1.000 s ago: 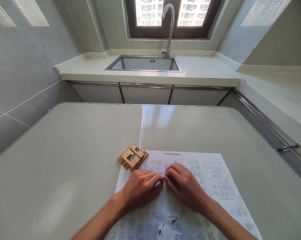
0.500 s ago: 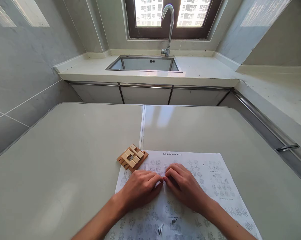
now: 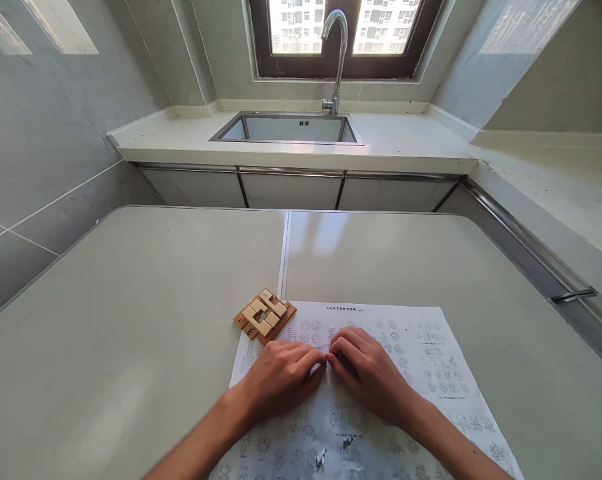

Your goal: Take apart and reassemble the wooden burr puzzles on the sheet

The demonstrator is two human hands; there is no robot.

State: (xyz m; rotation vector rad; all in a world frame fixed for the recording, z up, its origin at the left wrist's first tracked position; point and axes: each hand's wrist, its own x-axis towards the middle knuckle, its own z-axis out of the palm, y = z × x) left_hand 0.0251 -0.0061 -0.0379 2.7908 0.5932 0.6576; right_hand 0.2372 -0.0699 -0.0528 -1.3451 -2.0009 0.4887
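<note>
A large printed paper sheet (image 3: 431,333) lies on the table, covered in small drawings, with creases and torn spots near the bottom. Both hands rest over its middle, fingertips nearly meeting. My left hand (image 3: 285,373) is closed, thumb and fingers pinched together; my right hand (image 3: 368,367) is curled the same way. Whatever is between the fingertips, if anything, is too small to make out. Beyond my left hand, a wooden block puzzle (image 3: 265,315) with pale raised pieces on a brown base overlaps the sheet's top left corner.
The pale table (image 3: 131,300) has a seam down its middle. Past its far edge are a white counter (image 3: 405,133), a sunken sink (image 3: 285,127) and a curved faucet (image 3: 341,60) below a window. A metal rail (image 3: 525,227) runs along the right side.
</note>
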